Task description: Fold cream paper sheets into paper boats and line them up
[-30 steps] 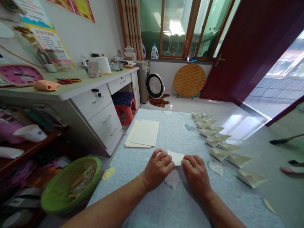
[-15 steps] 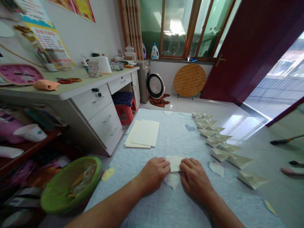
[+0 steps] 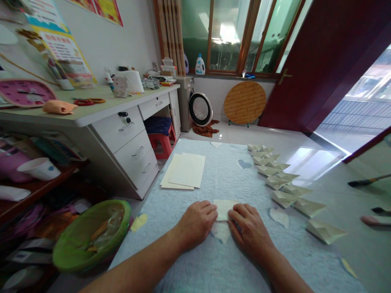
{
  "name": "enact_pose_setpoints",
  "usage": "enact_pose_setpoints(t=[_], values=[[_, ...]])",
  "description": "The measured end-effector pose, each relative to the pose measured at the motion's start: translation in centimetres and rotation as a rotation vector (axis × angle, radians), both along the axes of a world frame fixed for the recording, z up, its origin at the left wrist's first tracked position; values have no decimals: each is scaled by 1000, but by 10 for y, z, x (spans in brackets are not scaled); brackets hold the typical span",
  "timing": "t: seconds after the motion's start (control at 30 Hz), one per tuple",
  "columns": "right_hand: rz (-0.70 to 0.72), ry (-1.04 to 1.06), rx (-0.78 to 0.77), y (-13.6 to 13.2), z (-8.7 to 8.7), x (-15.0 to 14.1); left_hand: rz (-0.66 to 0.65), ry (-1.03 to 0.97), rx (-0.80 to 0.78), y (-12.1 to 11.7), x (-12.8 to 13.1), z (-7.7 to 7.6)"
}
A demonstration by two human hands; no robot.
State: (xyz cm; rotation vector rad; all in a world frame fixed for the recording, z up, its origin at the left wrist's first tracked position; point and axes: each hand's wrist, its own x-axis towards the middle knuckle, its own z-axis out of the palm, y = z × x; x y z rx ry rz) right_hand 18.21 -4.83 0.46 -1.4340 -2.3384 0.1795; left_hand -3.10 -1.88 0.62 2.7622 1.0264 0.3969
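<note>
A small folded sheet of cream paper (image 3: 222, 210) lies flat on the light blue cloth. My left hand (image 3: 200, 219) grips its left edge with curled fingers. At the other end, my right hand (image 3: 247, 221) has its fingers closed and pressed on the paper's right part, thumb low beside it. Part of the paper is hidden under the fingers. Farther off to the left lies a stack of unfolded paper sheets (image 3: 187, 171). Several folded paper boats (image 3: 284, 198) stand in rows along the cloth's right side.
The cloth-covered table (image 3: 226, 167) fills the middle. A green-lined bin (image 3: 70, 248) stands close to its left edge. Beyond that is a white desk (image 3: 122, 134) with a red stool (image 3: 160, 142) under it. A round wooden tabletop (image 3: 245, 101) leans by the window wall.
My right hand has slid slightly left along the folded paper. The left hand has shifted a little left too. Paper stack and boats stay in place.
</note>
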Motion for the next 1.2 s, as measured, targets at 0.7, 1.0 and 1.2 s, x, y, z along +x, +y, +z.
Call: enact_pose_setpoints(t=[0.7, 1.0, 1.2], values=[[81, -29, 55, -3, 3, -7, 155, -296, -234, 13, 5, -2], [60, -62, 74, -5, 2, -8, 167, -264, -344, 13, 4, 4], [88, -100, 69, -14, 5, -7, 179, -232, -321, 10, 5, 7]])
